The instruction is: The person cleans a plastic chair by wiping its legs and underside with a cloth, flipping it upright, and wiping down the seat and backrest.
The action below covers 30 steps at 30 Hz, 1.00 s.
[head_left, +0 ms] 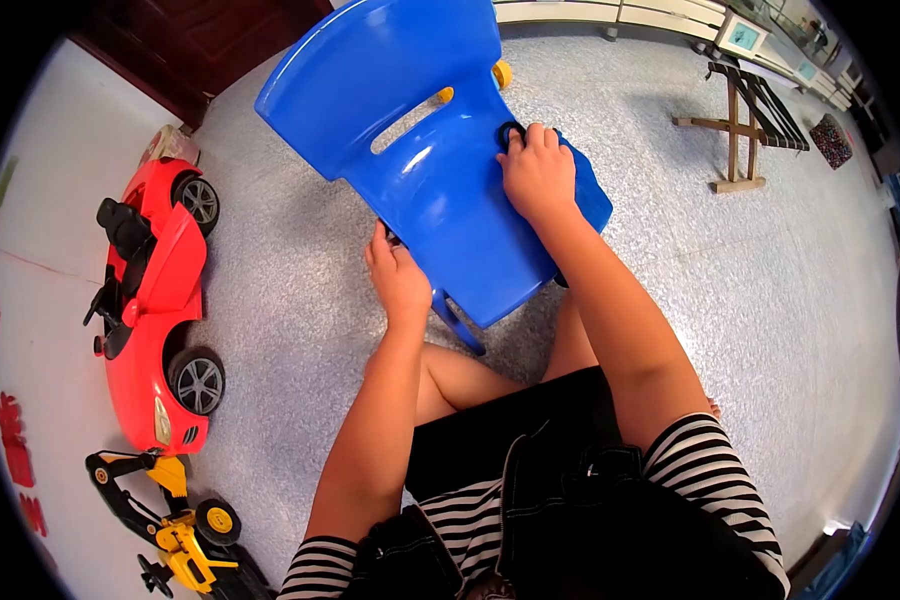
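A blue plastic child's chair (440, 215) stands in front of my knees, its slotted backrest farthest from me. At the seat's left edge, my left hand (402, 280) is closed around the rim; a small dark thing shows at its fingertips, too hidden to name. My right hand (542, 175) lies over the seat's right edge, fingers curled and pressed on a blue cloth (590, 190) that hangs past that side. A black loop-like piece (510, 132) sticks out by the fingertips of that hand. What lies under the right palm is hidden.
Along the left wall stand a red toy car (160, 300) and a yellow-and-black toy excavator (185, 545). A folding stool (740, 125) with dark straps is at the back right, near a patterned box (831, 140). White cabinets (670, 18) line the far side.
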### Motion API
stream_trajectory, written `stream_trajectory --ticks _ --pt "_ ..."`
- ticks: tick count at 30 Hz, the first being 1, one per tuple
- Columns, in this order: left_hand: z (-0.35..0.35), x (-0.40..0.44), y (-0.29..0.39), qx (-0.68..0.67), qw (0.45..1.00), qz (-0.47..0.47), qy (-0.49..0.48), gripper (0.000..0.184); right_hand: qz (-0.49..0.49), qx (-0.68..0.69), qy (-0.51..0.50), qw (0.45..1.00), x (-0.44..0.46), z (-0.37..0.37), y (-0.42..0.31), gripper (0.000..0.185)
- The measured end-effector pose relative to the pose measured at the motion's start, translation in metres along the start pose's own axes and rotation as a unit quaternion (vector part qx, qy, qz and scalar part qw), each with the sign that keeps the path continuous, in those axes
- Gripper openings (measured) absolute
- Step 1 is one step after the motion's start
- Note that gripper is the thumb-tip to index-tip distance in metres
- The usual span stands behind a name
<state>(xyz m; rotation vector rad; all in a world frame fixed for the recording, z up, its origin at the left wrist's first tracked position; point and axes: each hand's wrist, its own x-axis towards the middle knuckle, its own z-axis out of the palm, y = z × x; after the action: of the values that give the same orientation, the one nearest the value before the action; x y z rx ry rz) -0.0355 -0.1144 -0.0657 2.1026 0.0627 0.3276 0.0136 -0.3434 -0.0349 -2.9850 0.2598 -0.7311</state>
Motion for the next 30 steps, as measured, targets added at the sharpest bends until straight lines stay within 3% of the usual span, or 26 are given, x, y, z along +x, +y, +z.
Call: stream_trajectory --ticks 9,16,22,27,29,30 --pt "0.001 0.000 0.009 0.007 1.000 0.000 0.004 0.051 -0.020 0.003 0.042 0.999 0.016 0.009 0.000 0.051" --pt "0.001 0.002 0.005 0.006 1.000 0.007 0.003 0.051 -0.047 0.073 -0.052 0.995 0.020 0.001 0.008 0.045" --pt "-0.001 -0.011 -0.003 0.018 0.999 0.039 0.012 0.053 -0.021 0.051 0.050 0.997 0.009 0.006 -0.008 0.037" --pt "-0.001 -0.013 0.004 -0.006 0.999 0.028 0.018 0.053 -0.019 0.043 0.004 0.999 0.012 0.003 -0.024 0.037" --pt "0.001 -0.010 -0.005 -0.058 0.998 0.001 0.009 0.052 -0.064 0.110 -0.063 0.990 0.012 0.004 -0.027 0.036" --pt "0.002 -0.008 -0.010 -0.057 0.998 0.001 0.010 0.052 -0.078 0.108 -0.050 0.990 0.009 0.005 -0.024 0.043"
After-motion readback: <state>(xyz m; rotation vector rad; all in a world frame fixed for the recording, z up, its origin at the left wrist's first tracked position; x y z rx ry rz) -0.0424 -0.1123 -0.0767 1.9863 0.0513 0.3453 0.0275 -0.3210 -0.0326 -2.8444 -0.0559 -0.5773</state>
